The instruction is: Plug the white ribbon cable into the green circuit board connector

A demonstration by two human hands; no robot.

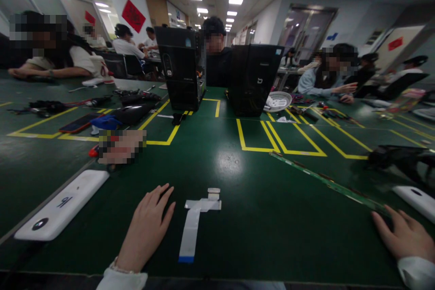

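Observation:
My left hand (151, 224) lies palm down on the green table, fingers stretched and holding nothing. Just right of it rests a flat white ribbon cable (190, 231), bent into an L, with a blue end towards me and a connector at its far end. At the right, my right hand (406, 233) has its thumb and fingers around the near end of a long, narrow green circuit board strip (322, 179). The strip slants away to the left across the table. My fingers partly hide the gripped end.
A white device (64, 206) lies left, another white device (416, 201) right. Two black computer towers (178, 70) (254, 79) stand ahead. Yellow tape (260, 148) marks boxes on the table. Behind are a white basket (278, 100), scattered tools and several seated people.

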